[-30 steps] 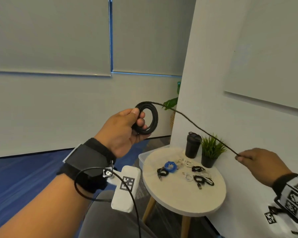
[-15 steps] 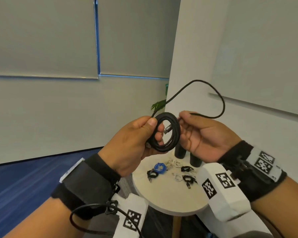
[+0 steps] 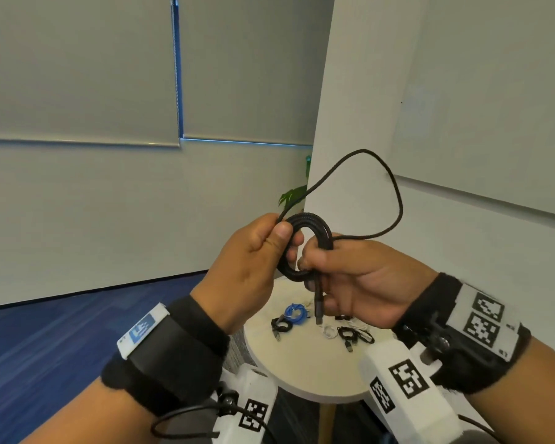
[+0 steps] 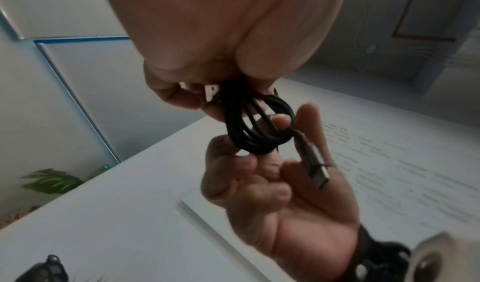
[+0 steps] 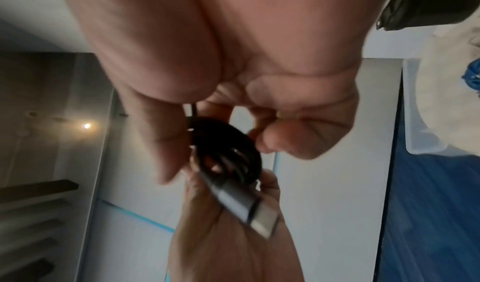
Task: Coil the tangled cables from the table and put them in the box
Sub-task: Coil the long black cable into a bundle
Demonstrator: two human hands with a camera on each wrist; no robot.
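Observation:
A black braided cable (image 3: 321, 229) is wound into a small coil held up at chest height. My left hand (image 3: 253, 251) pinches the coil's left side between thumb and fingers; the coil (image 4: 254, 126) shows below them in the left wrist view. My right hand (image 3: 350, 277) grips the coil's right side with the cable's free end, and the plug (image 3: 318, 307) hangs down past its fingers. A loose loop (image 3: 394, 193) arcs above both hands. The coil (image 5: 228, 148) and plug (image 5: 249, 210) fill the right wrist view. The box is not clearly in view.
Below the hands stands a small round white table (image 3: 302, 376) with several coiled cables, among them a blue one (image 3: 297, 312), black ones (image 3: 354, 336) and a white one (image 3: 329, 331). A white wall corner (image 3: 334, 123) rises behind. Blue carpet (image 3: 61, 341) lies to the left.
My right hand came in from the far right, where it held the cable stretched out, to the coil. It now grips the coil with the plug end pointing down, leaving a loop overhead.

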